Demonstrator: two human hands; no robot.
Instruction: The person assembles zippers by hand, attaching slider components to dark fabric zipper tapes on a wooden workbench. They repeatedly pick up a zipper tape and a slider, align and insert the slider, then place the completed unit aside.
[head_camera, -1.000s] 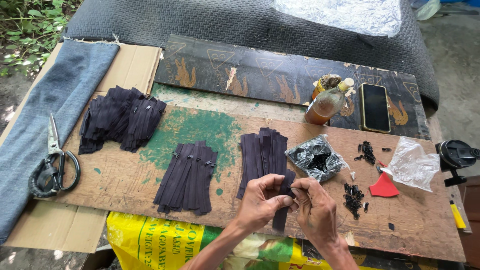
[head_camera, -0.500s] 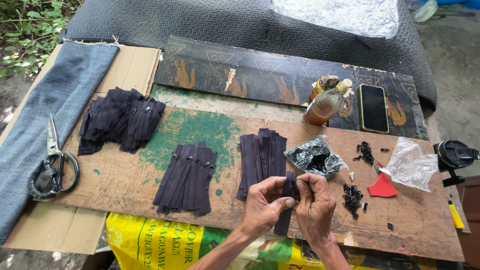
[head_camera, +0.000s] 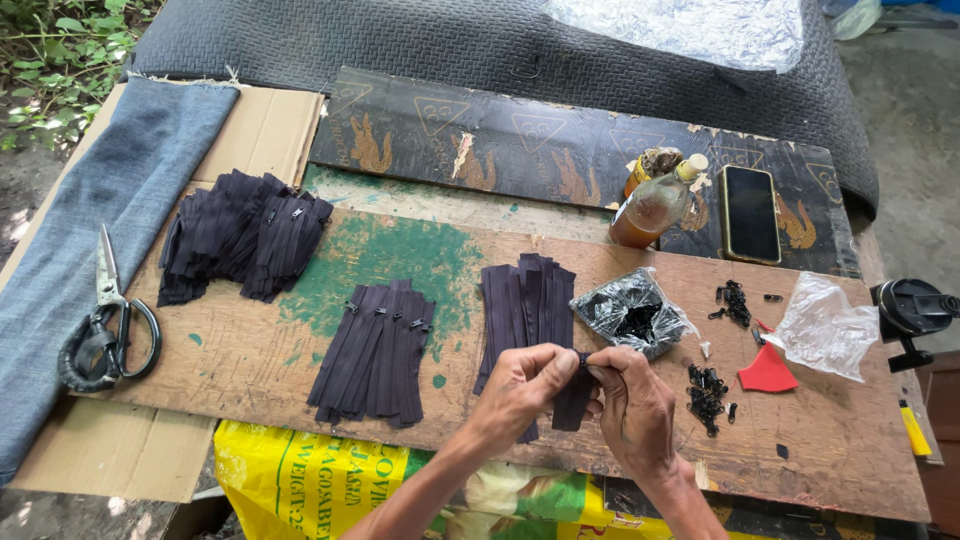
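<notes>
Lower centre: left hand (head_camera: 520, 385) and right hand (head_camera: 630, 400) both pinched shut on one dark zipper strip (head_camera: 572, 400); fitted strips (head_camera: 375, 350) piled centre-left, loose sliders (head_camera: 706, 390) remaining at right.

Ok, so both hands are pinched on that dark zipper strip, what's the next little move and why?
Probably slide the small slider down onto the teeth. The left hand and right hand pinch the top end of one dark zipper strip together, fingertips meeting there. The finished pile shows sliders already on, and loose sliders lie nearby.
</notes>
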